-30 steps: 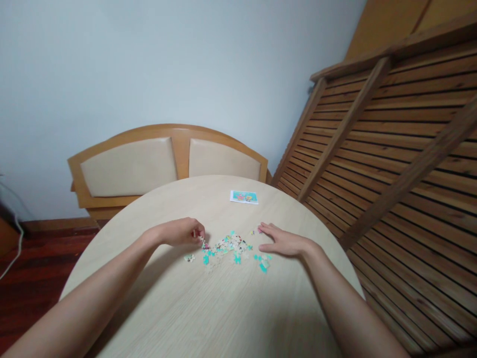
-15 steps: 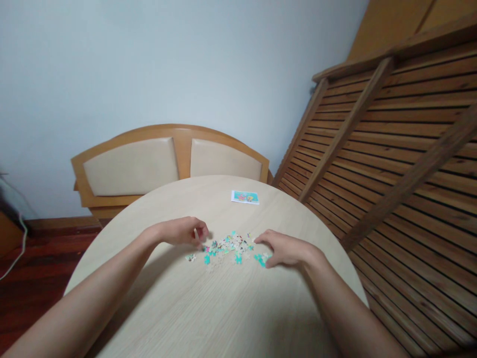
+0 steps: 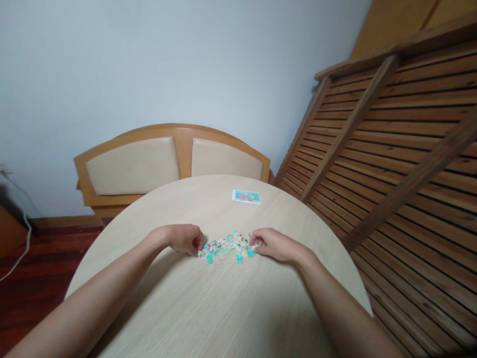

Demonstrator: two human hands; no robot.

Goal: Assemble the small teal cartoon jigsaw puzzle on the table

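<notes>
A loose heap of jigsaw puzzle pieces (image 3: 228,243), white, turquoise and multicoloured, lies on the round table (image 3: 186,308). At the heap's left edge is my left hand (image 3: 185,239), its fingers curled but apart from the thumb, touching or nearly touching the outermost pieces. My right hand (image 3: 274,243) rests against the right edge, fingers bent and a gap left before the thumb. Turquoise pieces (image 3: 250,252) sit by its fingertips. I see no piece clearly gripped in either hand; the fingertips partly hide the pieces beside them.
Behind the heap lies a small picture card (image 3: 246,197) with coloured figures on turquoise. A wooden headboard (image 3: 182,149) with cream panels stands beyond the table, against the wall. Slatted wooden panels (image 3: 372,149) lean at the right. A white cable (image 3: 27,238) hangs at the left.
Both hands have moved inward and their fingers have curled more. Outlying pieces at the left and right have been pushed in against the heap, which is now more compact.
</notes>
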